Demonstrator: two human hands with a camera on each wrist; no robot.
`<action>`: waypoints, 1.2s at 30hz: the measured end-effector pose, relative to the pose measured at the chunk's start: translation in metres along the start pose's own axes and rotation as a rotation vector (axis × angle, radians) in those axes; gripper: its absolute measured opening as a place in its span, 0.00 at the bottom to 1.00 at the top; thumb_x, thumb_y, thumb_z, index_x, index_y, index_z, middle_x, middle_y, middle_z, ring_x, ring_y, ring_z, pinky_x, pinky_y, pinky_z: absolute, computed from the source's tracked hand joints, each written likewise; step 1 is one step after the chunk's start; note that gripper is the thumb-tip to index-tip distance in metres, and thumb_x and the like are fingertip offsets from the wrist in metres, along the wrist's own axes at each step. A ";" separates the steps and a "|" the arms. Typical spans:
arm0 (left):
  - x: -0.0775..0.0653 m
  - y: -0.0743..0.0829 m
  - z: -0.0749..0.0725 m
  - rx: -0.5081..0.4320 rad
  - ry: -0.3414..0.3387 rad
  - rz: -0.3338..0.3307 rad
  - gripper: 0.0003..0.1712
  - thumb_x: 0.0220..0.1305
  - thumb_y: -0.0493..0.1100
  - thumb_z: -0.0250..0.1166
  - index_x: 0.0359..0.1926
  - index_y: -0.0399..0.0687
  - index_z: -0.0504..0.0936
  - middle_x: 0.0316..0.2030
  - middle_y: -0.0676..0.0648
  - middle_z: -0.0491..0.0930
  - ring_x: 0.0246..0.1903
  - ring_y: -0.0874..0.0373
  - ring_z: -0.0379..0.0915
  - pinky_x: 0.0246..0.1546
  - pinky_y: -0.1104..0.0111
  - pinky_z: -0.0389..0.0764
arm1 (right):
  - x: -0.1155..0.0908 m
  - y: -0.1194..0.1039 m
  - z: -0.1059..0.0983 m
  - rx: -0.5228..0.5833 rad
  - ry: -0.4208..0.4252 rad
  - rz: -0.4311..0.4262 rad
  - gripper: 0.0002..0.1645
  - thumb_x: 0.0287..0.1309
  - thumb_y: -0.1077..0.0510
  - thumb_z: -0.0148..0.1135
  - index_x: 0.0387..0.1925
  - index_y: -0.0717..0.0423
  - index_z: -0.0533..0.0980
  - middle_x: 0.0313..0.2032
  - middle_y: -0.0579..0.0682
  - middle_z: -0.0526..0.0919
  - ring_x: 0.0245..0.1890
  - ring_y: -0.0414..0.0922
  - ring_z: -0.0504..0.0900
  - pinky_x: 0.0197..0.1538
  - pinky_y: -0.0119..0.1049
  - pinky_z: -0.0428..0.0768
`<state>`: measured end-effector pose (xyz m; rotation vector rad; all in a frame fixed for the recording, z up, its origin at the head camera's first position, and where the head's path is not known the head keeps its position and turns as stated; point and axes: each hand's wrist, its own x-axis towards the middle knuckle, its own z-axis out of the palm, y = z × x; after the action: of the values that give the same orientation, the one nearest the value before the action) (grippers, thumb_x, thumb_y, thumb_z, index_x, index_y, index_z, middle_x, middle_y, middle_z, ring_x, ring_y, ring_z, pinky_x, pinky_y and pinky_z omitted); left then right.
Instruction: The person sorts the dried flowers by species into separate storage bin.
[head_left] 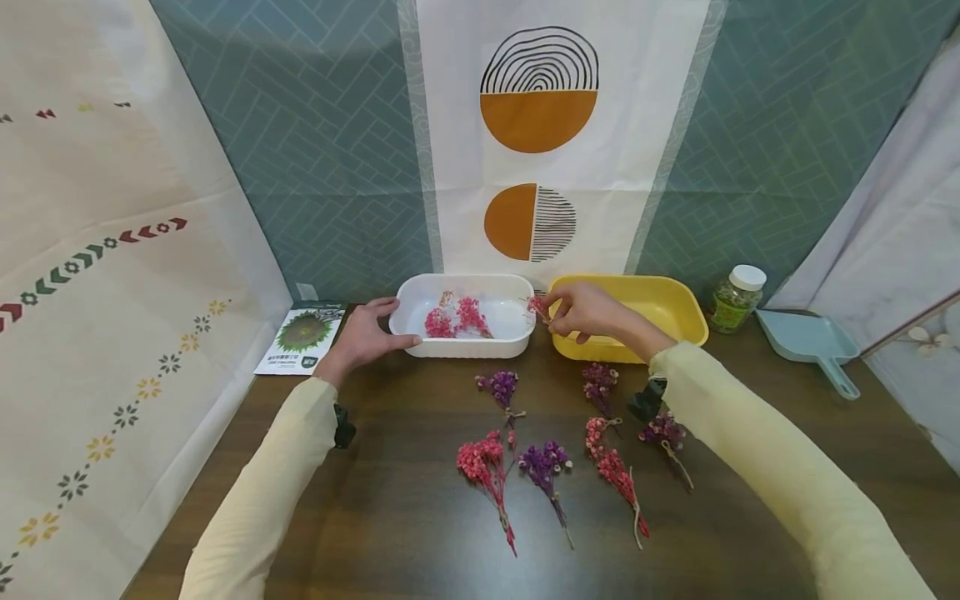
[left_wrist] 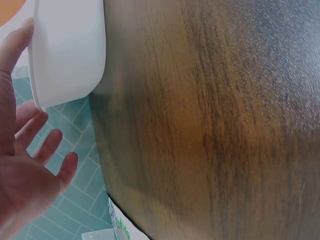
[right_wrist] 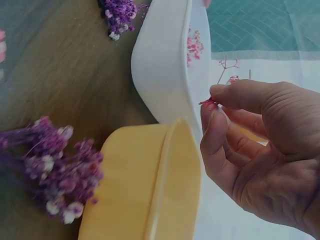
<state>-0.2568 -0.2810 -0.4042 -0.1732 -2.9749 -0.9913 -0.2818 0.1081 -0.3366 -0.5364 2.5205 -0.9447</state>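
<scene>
My left hand (head_left: 362, 335) rests against the left end of a white plastic tub (head_left: 468, 348). Its thumb touches the rim in the left wrist view, and the other fingers spread loosely beside the corner. Several sprigs of pink dried flowers (head_left: 472, 315) lie inside that tub. Between thumb and fingertips my right hand (head_left: 588, 310) pinches a small pink dried flower sprig (head_left: 537, 307), held where the white tub meets a yellow tub (head_left: 678, 321). The right wrist view shows its thin stem (right_wrist: 209, 102) at the fingertips; the hand partly hides the flower head.
Bunches of purple dried flowers (head_left: 546, 462) and pink dried flowers (head_left: 483, 462) lie on the dark wooden table (head_left: 390, 500), some tied with twine. A lidded jar (head_left: 737, 300) and a light blue dustpan (head_left: 806, 337) are at right. A sunflower packet (head_left: 302, 337) lies at left.
</scene>
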 end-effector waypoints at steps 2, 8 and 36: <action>0.000 -0.001 0.001 -0.007 -0.006 -0.007 0.55 0.52 0.61 0.76 0.72 0.35 0.65 0.72 0.38 0.61 0.71 0.40 0.55 0.65 0.46 0.64 | 0.006 -0.004 0.002 -0.002 -0.016 0.003 0.28 0.59 0.64 0.67 0.61 0.62 0.74 0.38 0.58 0.82 0.35 0.52 0.81 0.32 0.40 0.85; 0.004 0.000 -0.002 -0.031 -0.007 -0.004 0.56 0.52 0.62 0.77 0.72 0.35 0.65 0.73 0.38 0.60 0.70 0.40 0.56 0.65 0.46 0.65 | 0.023 -0.014 0.002 -0.001 -0.009 0.007 0.29 0.59 0.65 0.66 0.62 0.64 0.73 0.38 0.59 0.82 0.37 0.56 0.81 0.33 0.40 0.85; 0.007 -0.001 -0.002 -0.023 0.000 -0.004 0.56 0.51 0.61 0.77 0.72 0.34 0.65 0.72 0.38 0.62 0.71 0.41 0.56 0.65 0.48 0.66 | 0.071 -0.046 0.026 -0.103 0.099 0.091 0.28 0.59 0.62 0.68 0.61 0.60 0.75 0.44 0.59 0.80 0.36 0.52 0.83 0.36 0.41 0.85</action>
<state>-0.2638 -0.2819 -0.4030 -0.1682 -2.9659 -1.0270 -0.3201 0.0283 -0.3391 -0.4106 2.6687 -0.8307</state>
